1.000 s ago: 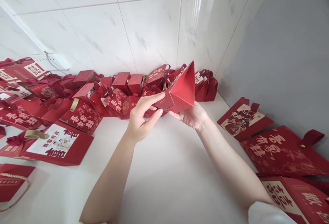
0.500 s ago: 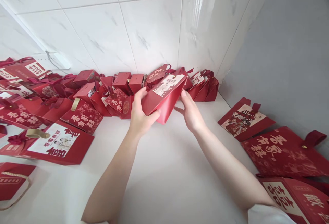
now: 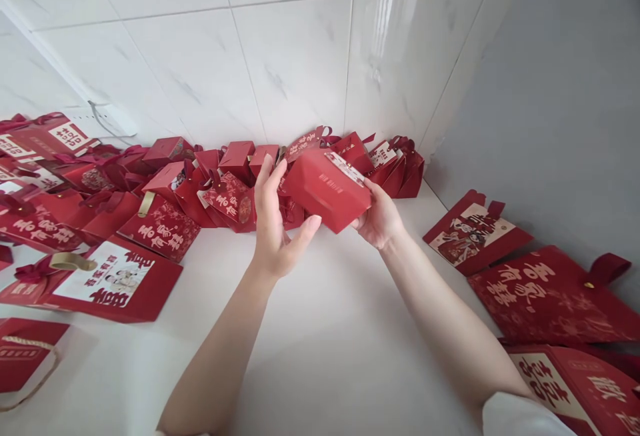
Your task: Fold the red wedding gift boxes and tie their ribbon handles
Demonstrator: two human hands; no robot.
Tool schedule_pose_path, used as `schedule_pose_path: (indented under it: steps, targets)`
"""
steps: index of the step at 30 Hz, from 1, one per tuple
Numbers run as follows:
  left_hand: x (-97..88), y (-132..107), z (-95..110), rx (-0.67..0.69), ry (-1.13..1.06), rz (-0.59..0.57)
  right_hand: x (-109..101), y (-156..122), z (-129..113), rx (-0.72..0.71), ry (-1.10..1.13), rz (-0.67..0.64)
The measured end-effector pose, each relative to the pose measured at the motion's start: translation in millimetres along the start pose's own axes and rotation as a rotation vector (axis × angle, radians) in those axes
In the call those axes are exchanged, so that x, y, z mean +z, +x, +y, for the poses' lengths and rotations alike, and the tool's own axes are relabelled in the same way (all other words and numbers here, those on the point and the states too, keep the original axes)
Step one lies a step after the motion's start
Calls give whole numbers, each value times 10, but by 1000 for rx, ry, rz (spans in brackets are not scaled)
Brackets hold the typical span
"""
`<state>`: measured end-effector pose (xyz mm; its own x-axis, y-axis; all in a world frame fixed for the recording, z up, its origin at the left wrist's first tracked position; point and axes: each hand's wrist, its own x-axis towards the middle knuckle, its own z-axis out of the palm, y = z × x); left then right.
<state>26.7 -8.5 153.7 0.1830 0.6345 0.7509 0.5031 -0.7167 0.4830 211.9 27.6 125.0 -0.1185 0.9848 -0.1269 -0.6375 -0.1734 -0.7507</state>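
Note:
A red paper gift box hangs tilted above the table, its plain underside with small pale print turned towards me. My right hand grips the box at its right end, with some fingers hidden behind it. To the left of the box, my left hand is open, its fingers stretched upward and its thumb apart, close to the box's left side. Behind it stand more red boxes, among them one with a patterned tag and a plain-topped box.
Many red gift boxes with ribbons crowd the left side, including a large one with a white label. Flat red boxes lie at the right against a grey panel. A white tiled wall rises behind the white table.
The box has turned so its underside faces me instead of its labelled side. My left hand has let go and spread its fingers, while my right hand has closed on the right end.

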Motion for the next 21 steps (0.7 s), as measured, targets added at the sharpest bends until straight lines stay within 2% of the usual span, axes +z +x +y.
schedule_pose_path:
  steps: [5,9,13,16,18,21]
  targets:
    - [-13,-3,12,-68,-85,-49,-10,-12,-110,115,238,-30]
    - [2,-13,-24,-149,-79,-56,-9,-12,-112,147,270,-30]
    - [-47,25,-139,-221,-167,20,-61,-8,-122,93,81,-75]
    - [-161,66,-227,-365,-252,45,-103,-37,-168,15,-129,-133]
    - [-245,85,-253,-453,-288,-7,-116,-64,-189,-54,-260,-180]
    - [-314,95,-241,-526,-316,-168,-103,-91,-156,-120,-420,-230]
